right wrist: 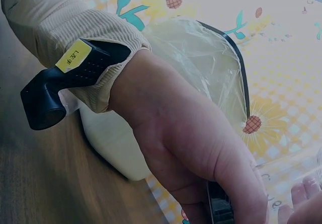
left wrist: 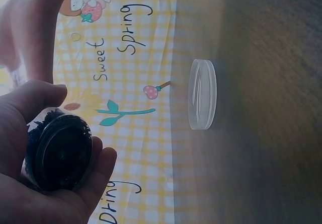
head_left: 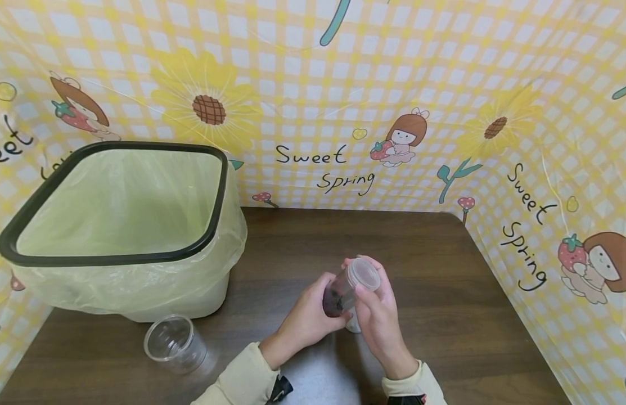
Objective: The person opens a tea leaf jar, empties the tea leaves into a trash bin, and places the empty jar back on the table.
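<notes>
My left hand (head_left: 306,315) grips the lower part of a clear plastic jar (head_left: 346,288) with dark contents, held tilted above the table. At its upper end, my right hand (head_left: 381,312) has thumb and fingers round the pale, round top (head_left: 364,274). The left wrist view shows the jar's black bottom (left wrist: 65,153) between the left thumb and fingers. A clear, shallow round lid (left wrist: 204,95) lies on the table below, mostly hidden by the hands in the head view. In the right wrist view, the left hand (right wrist: 201,138) covers most of the jar.
To the left is a large bin (head_left: 211,292) with a black rim and a pale yellow liner bag. A clear open plastic jar (head_left: 175,344) stands on the brown wooden table (head_left: 444,315) in front of it. Yellow checked cloth (head_left: 302,101) hangs behind and at the sides.
</notes>
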The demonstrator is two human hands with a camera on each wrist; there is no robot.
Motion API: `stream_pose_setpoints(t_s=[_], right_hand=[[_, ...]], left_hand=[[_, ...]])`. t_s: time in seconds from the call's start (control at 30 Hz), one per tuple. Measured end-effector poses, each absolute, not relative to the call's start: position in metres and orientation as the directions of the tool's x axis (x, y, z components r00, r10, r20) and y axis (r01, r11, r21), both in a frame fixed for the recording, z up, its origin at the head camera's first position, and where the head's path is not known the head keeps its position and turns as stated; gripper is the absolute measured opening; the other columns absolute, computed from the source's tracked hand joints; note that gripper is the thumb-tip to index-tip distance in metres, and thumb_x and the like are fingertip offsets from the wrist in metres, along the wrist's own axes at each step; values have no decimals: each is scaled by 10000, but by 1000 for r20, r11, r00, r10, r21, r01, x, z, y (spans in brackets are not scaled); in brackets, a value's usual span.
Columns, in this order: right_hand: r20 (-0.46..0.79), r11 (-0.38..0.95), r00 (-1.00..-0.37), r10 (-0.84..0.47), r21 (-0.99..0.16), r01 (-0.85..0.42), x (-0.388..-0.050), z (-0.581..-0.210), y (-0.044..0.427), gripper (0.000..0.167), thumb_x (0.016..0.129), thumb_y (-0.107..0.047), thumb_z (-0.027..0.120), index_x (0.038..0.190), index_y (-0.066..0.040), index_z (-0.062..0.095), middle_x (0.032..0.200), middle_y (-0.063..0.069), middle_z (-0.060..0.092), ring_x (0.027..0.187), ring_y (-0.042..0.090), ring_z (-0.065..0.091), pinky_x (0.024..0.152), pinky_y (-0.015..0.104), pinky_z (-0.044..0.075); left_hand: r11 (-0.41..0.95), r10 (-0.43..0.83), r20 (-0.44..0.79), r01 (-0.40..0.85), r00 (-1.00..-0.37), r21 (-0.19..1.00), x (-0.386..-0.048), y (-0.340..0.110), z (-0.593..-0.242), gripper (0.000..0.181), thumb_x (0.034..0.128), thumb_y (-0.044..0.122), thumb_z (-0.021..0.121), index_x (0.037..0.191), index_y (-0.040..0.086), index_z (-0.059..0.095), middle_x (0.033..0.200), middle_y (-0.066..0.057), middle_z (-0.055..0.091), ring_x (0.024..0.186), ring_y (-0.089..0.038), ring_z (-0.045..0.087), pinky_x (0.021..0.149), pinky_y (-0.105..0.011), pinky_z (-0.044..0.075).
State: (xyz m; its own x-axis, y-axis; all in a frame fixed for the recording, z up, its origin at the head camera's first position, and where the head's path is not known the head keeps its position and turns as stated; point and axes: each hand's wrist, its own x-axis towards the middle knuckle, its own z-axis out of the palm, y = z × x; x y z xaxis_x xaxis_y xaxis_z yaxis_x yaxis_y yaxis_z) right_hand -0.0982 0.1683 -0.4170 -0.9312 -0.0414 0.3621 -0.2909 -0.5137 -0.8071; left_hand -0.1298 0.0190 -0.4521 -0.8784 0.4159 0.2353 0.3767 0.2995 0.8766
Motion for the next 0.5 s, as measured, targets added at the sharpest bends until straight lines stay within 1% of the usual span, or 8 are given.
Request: stream_pose_setpoints(t_s=[0.17, 0.23, 0.37, 0.43, 0.5], right_hand=[[378, -510, -924, -56, -807, -299, -99, -416, 168, 488, 951, 66, 440, 1435, 26, 391, 1338, 112, 592, 1272, 215, 519, 1103, 284, 369], [380, -518, -923, -58, -802, -297, -99, -417, 168, 529, 949, 63, 453, 1468, 29, 357, 1340, 108, 592, 1278, 215, 518, 1110, 284, 362], [368, -534, -929, -43, -794, -290, -99, -419, 168, 595, 957, 57, 547, 1499, -34, 317, 1336, 94, 596, 1275, 211, 531, 1092, 279, 386], [360, -530, -932, -29, -796, -291, -99, -420, 168, 601, 954, 58, 597, 1477, -62, 327, 1331, 94, 600, 1269, 214, 541, 1079, 283, 406], [348, -519, -937, -15, -804, -290, -99, -420, 167, 570, 948, 65, 618, 1431, -76, 349, 1321, 92, 610, 1260, 214, 551, 1063, 281, 422]], left_hand=[[298, 418, 234, 376, -878, 877, -130, 19, -452, 477, 767, 109, 861, 1148, 111, 573, 1042, 28, 627, 939, -152, 581, 848, -341, 494], [296, 418, 235, 376, -878, 878, -130, 19, -451, 479, 766, 109, 863, 1146, 111, 572, 1040, 28, 625, 938, -153, 578, 847, -342, 492], [290, 414, 241, 378, -878, 879, -130, 19, -451, 480, 762, 109, 864, 1144, 114, 574, 1035, 33, 629, 927, -148, 580, 842, -338, 491], [284, 412, 243, 378, -878, 881, -130, 18, -451, 477, 761, 105, 862, 1142, 115, 575, 1027, 37, 629, 913, -146, 578, 829, -331, 492], [277, 412, 245, 377, -877, 884, -130, 18, -451, 471, 762, 103, 860, 1138, 115, 576, 1021, 38, 628, 903, -145, 575, 817, -324, 492]])
